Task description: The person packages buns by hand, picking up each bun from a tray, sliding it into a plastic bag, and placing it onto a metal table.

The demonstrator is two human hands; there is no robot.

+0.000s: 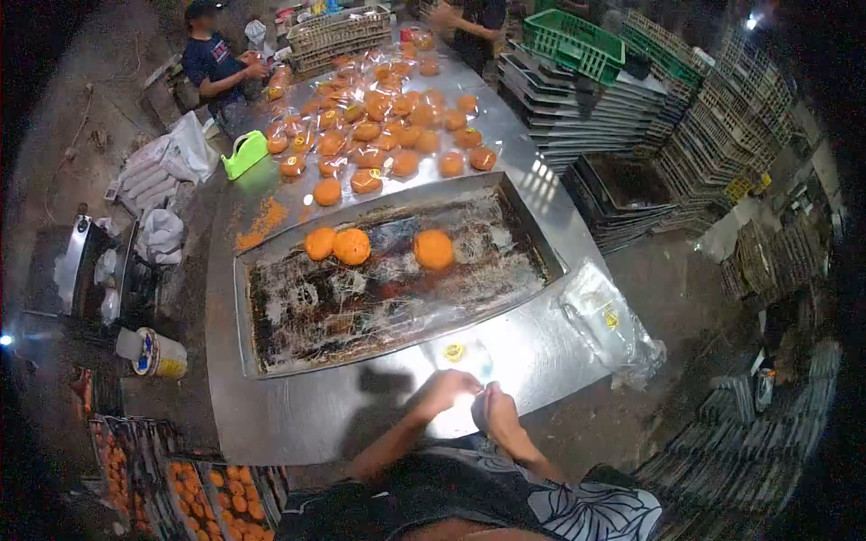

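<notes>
We have both hands together at the near edge of the steel bench [298, 406]: our left hand [442, 392] and right hand [494, 410] are pinched on a clear plastic bag [460, 361], which lies flat on the bench just ahead of the fingers, its yellow round sticker [454, 352] facing up. Glare on the steel washes out the bag's edges, so we cannot tell how much of it each hand grips.

Beyond the bag sits the big metal tray [271, 325], smeared with dark residue, with three orange buns [352, 245] left in its far half. Further along the bench lies a spread of bagged buns [397, 126], and a green tape dispenser [245, 153] rests near the left edge. A stack of empty bags [606, 320] hangs partly over the right edge of the bench.

What could go wrong, in our judgement: the thin film may cling shut or tear if we pull the mouth apart unevenly (the glare makes the opening hard to see). The overhanging stack could slide to the floor if brushed by an elbow. Sticky tray residue could soil a bag dragged across it.

As for writing, the yellow stickers on the bags carry a mark, but it is too small to read; no brand is legible anywhere.

Another person [212, 63] works at the far left corner.
</notes>
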